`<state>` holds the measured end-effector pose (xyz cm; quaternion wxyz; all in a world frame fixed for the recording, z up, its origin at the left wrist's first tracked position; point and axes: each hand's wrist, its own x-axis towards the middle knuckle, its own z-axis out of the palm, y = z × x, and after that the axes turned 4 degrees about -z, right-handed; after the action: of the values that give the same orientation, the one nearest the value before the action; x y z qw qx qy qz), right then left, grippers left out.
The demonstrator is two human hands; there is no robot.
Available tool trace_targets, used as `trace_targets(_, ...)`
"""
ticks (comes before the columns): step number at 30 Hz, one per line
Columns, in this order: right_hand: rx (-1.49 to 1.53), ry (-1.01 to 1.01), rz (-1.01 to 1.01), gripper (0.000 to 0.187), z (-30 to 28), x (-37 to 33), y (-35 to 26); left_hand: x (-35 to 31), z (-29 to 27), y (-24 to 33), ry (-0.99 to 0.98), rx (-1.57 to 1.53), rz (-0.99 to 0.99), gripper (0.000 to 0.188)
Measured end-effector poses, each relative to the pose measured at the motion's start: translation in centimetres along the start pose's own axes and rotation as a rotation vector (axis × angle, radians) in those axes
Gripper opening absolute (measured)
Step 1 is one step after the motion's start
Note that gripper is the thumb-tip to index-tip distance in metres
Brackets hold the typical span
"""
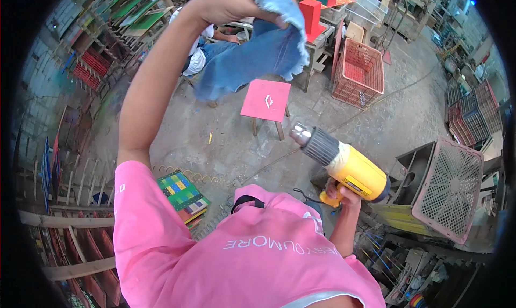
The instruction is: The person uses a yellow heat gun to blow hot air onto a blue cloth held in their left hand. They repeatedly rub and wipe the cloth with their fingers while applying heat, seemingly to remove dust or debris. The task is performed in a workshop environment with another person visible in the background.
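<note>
My left hand [230, 6] is raised at the top, its fingers closed on a piece of blue denim cloth [250, 55] with a frayed edge. The cloth hangs down and is partly blurred. In my right hand [348, 196], lower right, is a yellow heat gun [361, 171], gripped by its handle. Its metal nozzle points up and to the left, apart from the cloth. Below the cloth stands a small stool with a pink top [258, 110], and a small white angular piece [268, 100] lies on it.
Beyond the cloth sits another person [194, 61], partly hidden. A red plastic crate [359, 74] stands right of a bench with a red box [310, 17]. At right is a pink mesh-like panel [449, 190]; at left, colourful boards [183, 195]. A cable [400, 90] crosses the floor.
</note>
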<state>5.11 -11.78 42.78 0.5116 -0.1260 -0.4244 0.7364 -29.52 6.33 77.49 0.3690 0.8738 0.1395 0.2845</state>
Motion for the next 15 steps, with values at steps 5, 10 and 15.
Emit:
trace_targets(5, 0.019, 0.279, 0.018, 0.052, -3.3, -8.7, 0.3, 3.3, 5.2, -6.2, 0.269, -0.045, -0.059, 0.016)
trace_targets(10, -0.001, 0.519, -0.022, 0.046, -3.5, -16.7, -0.7, 7.9, 14.1, -14.6, 0.215, -0.151, -0.074, 0.020)
trace_targets(15, 0.002, 0.819, -0.114, 0.043, 0.8, -23.0, -1.6, 13.5, 27.8, -26.4, 0.123, -0.230, -0.186, 0.023)
